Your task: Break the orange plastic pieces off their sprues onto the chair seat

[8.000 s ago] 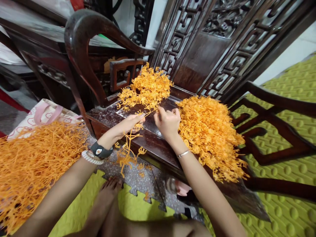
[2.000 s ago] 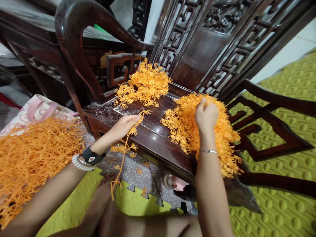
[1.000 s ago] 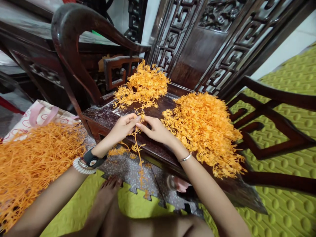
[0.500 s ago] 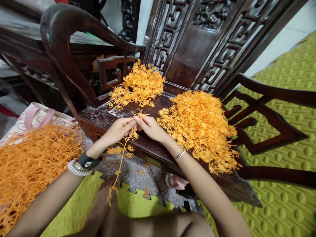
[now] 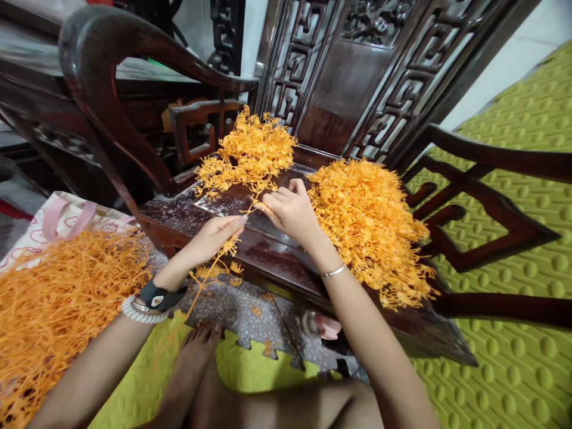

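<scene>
My left hand (image 5: 217,235) is closed over the front edge of the chair seat (image 5: 268,238), pinching an orange plastic stem (image 5: 210,274). Small spidery pieces sit along the stem, and its lower end hangs blurred toward the floor. Just to the right, my right hand (image 5: 288,211) is closed with fingers curled, gripping a small orange plastic piece (image 5: 255,205) whose tips stick out toward my left hand. Its inner fingers are hidden. Behind the hands lies a pile of orange spidery pieces (image 5: 254,146). A larger pile (image 5: 370,226) spreads right of my right hand.
A heap of loose orange stems (image 5: 67,310) lies at the left against a white bag with pink handles (image 5: 83,219). Curved wooden armrests (image 5: 111,36) and a carved chair back (image 5: 339,95) enclose the seat. Green foam mats (image 5: 250,369) and scattered orange bits cover the speckled floor.
My hands were together on the stem and have separated. My right hand has moved right and turned over, holding a small orange piece. The stem's lower end has swung left.
</scene>
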The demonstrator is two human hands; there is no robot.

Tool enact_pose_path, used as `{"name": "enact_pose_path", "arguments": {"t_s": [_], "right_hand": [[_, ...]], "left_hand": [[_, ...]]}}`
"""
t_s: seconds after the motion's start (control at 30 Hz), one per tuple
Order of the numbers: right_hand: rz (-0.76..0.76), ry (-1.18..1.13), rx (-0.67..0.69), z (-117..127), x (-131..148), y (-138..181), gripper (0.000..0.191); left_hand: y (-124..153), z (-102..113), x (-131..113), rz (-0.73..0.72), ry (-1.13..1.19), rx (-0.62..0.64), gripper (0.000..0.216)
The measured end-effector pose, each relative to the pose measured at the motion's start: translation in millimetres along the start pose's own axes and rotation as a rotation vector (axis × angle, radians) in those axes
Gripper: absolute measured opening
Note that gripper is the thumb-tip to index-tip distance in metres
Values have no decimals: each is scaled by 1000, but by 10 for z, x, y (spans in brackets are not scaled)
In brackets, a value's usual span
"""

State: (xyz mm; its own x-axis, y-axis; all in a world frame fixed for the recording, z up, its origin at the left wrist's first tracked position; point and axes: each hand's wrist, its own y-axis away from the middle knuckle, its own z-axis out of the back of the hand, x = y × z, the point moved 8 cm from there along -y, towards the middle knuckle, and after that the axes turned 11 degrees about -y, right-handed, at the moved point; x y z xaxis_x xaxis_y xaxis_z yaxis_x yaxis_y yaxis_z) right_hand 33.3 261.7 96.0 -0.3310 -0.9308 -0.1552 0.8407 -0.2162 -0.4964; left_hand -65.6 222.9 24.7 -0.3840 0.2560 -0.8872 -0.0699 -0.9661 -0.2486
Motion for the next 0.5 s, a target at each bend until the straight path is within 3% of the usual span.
{"name": "enact_pose_path", "arguments": {"t_s": [0.13, 0.23, 0.3, 0.43, 0.5], "right_hand": [[77, 125, 6, -18, 57, -37, 39], [69, 71, -30, -39, -22, -60, 43], [-71, -4, -148, 75, -287, -12, 48], [-577, 11, -634, 612, -1042, 463, 61], [-692, 102, -701, 748, -1164, 626, 58]], "left_hand": [[3, 0, 26, 11, 18, -5, 43], [21, 21, 80, 31, 43, -21, 44], [41, 42, 110, 41, 89, -30, 44], [71, 80, 144, 80, 164, -61, 45], [69, 85, 133, 88, 139, -75, 45]]}}
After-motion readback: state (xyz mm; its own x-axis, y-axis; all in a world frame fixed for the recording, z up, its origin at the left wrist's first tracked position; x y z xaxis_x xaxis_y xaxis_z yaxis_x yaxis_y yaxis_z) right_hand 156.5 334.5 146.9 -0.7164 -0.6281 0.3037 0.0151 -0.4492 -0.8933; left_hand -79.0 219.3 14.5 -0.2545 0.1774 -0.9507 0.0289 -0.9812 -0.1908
